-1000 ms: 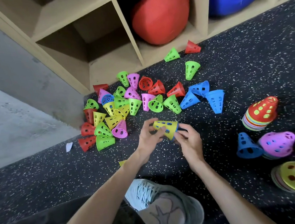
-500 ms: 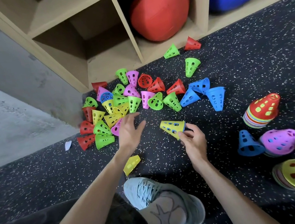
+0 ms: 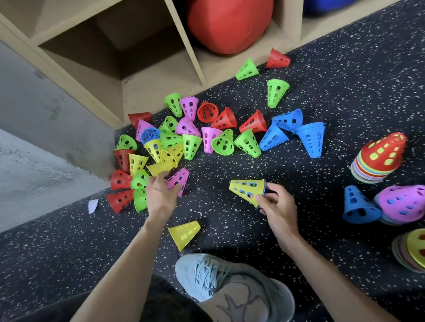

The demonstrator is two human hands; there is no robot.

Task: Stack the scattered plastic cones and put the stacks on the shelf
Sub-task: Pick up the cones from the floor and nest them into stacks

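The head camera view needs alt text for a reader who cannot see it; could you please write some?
Seen from above, the person's right hand holds a small yellow-topped cone stack while the left hand reaches into a pile of scattered cones on the speckled floor. Three finished stacks lie to the right, and a wooden shelf holds a red ball.

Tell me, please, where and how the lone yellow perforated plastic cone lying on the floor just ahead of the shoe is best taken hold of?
Pinch the yellow perforated plastic cone by its wide rim from the left: it lies on its side, open end toward the left hand.
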